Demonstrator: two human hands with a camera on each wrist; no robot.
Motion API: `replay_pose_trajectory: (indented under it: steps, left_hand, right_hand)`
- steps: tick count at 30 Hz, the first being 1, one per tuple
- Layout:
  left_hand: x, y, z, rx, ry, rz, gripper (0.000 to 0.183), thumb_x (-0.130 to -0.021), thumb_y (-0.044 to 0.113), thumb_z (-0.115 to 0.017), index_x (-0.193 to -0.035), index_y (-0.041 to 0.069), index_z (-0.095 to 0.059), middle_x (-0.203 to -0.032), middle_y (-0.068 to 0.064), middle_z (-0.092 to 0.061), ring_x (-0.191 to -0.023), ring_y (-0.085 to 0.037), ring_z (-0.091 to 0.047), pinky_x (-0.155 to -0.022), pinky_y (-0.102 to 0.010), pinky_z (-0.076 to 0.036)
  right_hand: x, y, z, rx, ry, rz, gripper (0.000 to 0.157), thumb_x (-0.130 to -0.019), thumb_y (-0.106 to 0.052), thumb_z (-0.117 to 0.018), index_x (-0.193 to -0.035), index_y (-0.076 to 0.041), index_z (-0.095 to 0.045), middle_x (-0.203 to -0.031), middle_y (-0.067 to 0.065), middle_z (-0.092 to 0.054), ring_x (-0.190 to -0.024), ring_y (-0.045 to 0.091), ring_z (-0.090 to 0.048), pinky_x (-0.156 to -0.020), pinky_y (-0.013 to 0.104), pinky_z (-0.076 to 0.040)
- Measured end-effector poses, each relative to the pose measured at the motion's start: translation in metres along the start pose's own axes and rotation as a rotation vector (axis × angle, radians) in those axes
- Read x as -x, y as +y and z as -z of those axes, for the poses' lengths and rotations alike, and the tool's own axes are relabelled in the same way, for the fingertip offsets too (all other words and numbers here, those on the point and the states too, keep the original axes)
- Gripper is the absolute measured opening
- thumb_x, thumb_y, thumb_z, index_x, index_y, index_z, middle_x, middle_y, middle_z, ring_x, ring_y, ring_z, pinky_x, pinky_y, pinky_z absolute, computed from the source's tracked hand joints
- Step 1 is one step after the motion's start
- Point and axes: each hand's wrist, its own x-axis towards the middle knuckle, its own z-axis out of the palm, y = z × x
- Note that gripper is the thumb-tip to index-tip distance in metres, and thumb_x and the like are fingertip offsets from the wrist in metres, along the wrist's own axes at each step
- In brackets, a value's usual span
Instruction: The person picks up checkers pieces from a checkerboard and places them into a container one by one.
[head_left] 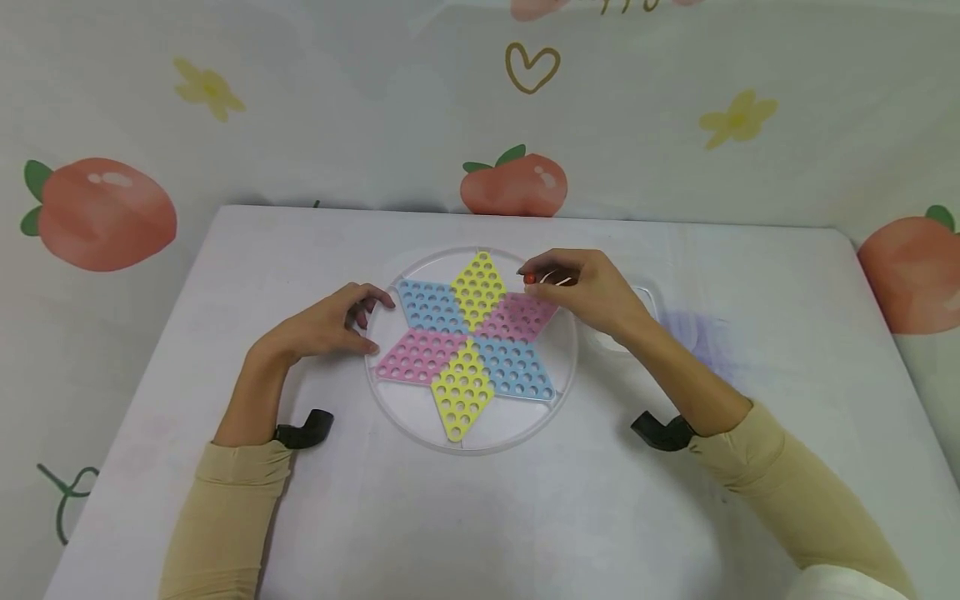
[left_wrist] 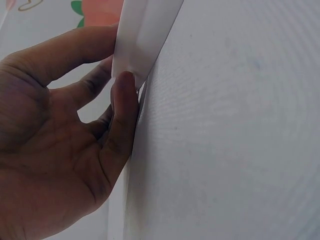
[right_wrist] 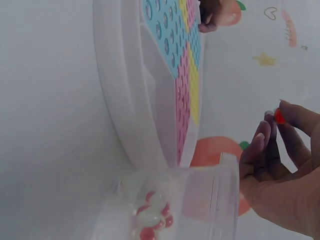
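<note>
A round white Chinese checkers board (head_left: 464, 447) lies on the table, its star of holes in yellow, blue and pink. At its left edge, my left hand (head_left: 322, 323) holds the rim with fingers and thumb; the left wrist view shows the fingertips against the white side wall (left_wrist: 145, 35). My right hand (head_left: 592, 287) is raised over the far right part of the board, near the yellow and pink points. Between thumb and fingertip it pinches a small red marble (right_wrist: 280, 116). The holes near that hand are partly hidden by it in the head view.
A clear plastic box (right_wrist: 229, 195) stands right of the board, partly behind my right forearm in the head view. Several red-and-white marbles (right_wrist: 147, 233) lie in it. A printed cloth backdrop (head_left: 360, 108) hangs along the table's far edge.
</note>
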Motion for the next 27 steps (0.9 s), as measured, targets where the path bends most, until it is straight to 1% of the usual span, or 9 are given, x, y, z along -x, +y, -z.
replay_pose_trajectory:
  steps: [2, 5, 8, 12, 14, 16, 20, 22, 27]
  left_hand:
    - [0.000, -0.001, 0.000, -0.001, 0.000, -0.001, 0.063, -0.077, 0.006, -0.083, -0.133, 0.007, -0.053, -0.112, -0.012, -0.045, -0.102, -0.024, -0.043, -0.084, -0.030, -0.040]
    - [0.000, -0.002, 0.000, -0.005, 0.002, -0.002, 0.063, -0.078, 0.007, -0.083, -0.133, 0.008, -0.053, -0.112, -0.012, -0.045, -0.102, -0.023, -0.043, -0.085, -0.030, -0.040]
    - [-0.001, -0.002, 0.000, -0.011, 0.002, -0.005, 0.062, -0.078, 0.008, -0.083, -0.133, 0.007, -0.054, -0.113, -0.012, -0.045, -0.102, -0.024, -0.043, -0.085, -0.029, -0.040]
    - [-0.001, -0.003, 0.000, -0.013, -0.003, -0.007, 0.062, -0.078, 0.008, -0.083, -0.133, 0.007, -0.053, -0.114, -0.013, -0.044, -0.103, -0.024, -0.043, -0.085, -0.030, -0.041]
    - [-0.001, -0.003, 0.001, -0.019, -0.002, -0.003, 0.063, -0.078, 0.008, -0.083, -0.133, 0.007, -0.053, -0.115, -0.013, -0.044, -0.103, -0.025, -0.044, -0.085, -0.031, -0.041]
    - [-0.001, -0.002, 0.001, -0.018, -0.004, -0.003, 0.062, -0.078, 0.008, -0.083, -0.133, 0.008, -0.053, -0.115, -0.013, -0.044, -0.102, -0.024, -0.044, -0.085, -0.032, -0.041]
    - [-0.002, -0.004, 0.001, -0.006, -0.008, -0.006, 0.062, -0.078, 0.007, -0.083, -0.132, 0.008, -0.054, -0.114, -0.013, -0.044, -0.102, -0.024, -0.044, -0.085, -0.032, -0.042]
    - [-0.003, -0.005, 0.001, -0.001, -0.009, -0.005, 0.061, -0.078, 0.007, -0.083, -0.132, 0.009, -0.054, -0.114, -0.012, -0.044, -0.101, -0.024, -0.043, -0.085, -0.031, -0.042]
    - [-0.003, -0.005, -0.001, -0.002, 0.000, 0.006, 0.061, -0.077, 0.006, -0.083, -0.131, 0.010, -0.055, -0.114, -0.012, -0.044, -0.101, -0.024, -0.043, -0.085, -0.030, -0.042]
  right_hand:
    - [0.001, 0.003, 0.003, 0.003, 0.006, -0.006, 0.027, -0.089, -0.022, -0.074, -0.113, -0.010, -0.072, -0.101, -0.002, -0.071, -0.089, 0.016, -0.064, -0.081, 0.029, -0.050]
    - [0.003, 0.006, 0.008, 0.015, 0.019, -0.026, 0.028, -0.090, -0.026, -0.074, -0.114, -0.012, -0.072, -0.101, -0.001, -0.070, -0.089, 0.018, -0.064, -0.078, 0.027, -0.049]
    - [0.007, 0.009, 0.015, 0.020, 0.039, -0.056, 0.028, -0.089, -0.030, -0.074, -0.113, -0.015, -0.073, -0.099, 0.000, -0.069, -0.089, 0.023, -0.064, -0.065, 0.027, -0.049]
    - [0.013, 0.013, 0.024, 0.014, 0.072, -0.084, 0.029, -0.090, -0.031, -0.073, -0.113, -0.015, -0.073, -0.099, 0.001, -0.069, -0.089, 0.025, -0.063, -0.060, 0.031, -0.049]
    - [0.014, 0.015, 0.028, 0.013, 0.084, -0.083, 0.029, -0.090, -0.031, -0.073, -0.113, -0.014, -0.073, -0.101, 0.001, -0.069, -0.090, 0.022, -0.062, -0.068, 0.033, -0.051]
    - [0.016, 0.017, 0.031, 0.009, 0.092, -0.081, 0.028, -0.091, -0.031, -0.072, -0.113, -0.014, -0.072, -0.102, 0.001, -0.069, -0.091, 0.021, -0.063, -0.072, 0.033, -0.051]
    - [0.018, 0.021, 0.036, -0.009, 0.103, -0.103, 0.029, -0.092, -0.031, -0.071, -0.114, -0.012, -0.071, -0.104, 0.002, -0.069, -0.093, 0.026, -0.064, -0.077, 0.032, -0.051]
    - [0.020, 0.023, 0.038, -0.015, 0.110, -0.120, 0.031, -0.093, -0.030, -0.070, -0.116, -0.010, -0.069, -0.105, 0.004, -0.070, -0.094, 0.028, -0.064, -0.079, 0.031, -0.052]
    - [0.025, 0.030, 0.044, 0.007, 0.138, -0.140, 0.032, -0.094, -0.028, -0.069, -0.118, -0.008, -0.069, -0.104, 0.007, -0.070, -0.094, 0.029, -0.065, -0.081, 0.028, -0.052]
